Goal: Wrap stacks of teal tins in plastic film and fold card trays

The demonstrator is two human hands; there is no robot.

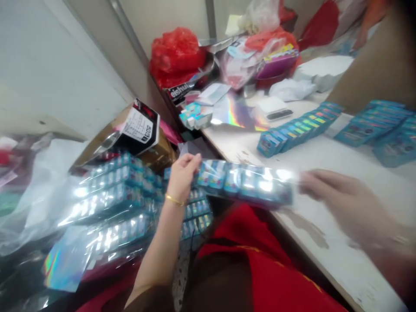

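A row of small blue boxes in clear shiny plastic point(232, 177) spans the space between my two hands, over the table's near edge. My left hand point(182, 177), with a gold bangle at its wrist, pinches the left end of the pack. At the other end, my right hand point(338, 193) is smeared by motion; its fingers look closed on the edge of the plastic. Beyond the pack, an unwrapped row of similar blue boxes point(299, 130) stands on the white table point(354, 242). Glare hides the print on the wrapped boxes.
Stacked wrapped packs point(110, 190) stand at my left, beside an open cardboard carton point(162, 151). More blue boxes point(373, 123) sit at the table's right. A red plastic bag point(177, 50), a white pile point(325, 69) and a rainbow-sheen sheet point(238, 112) lie farther back.
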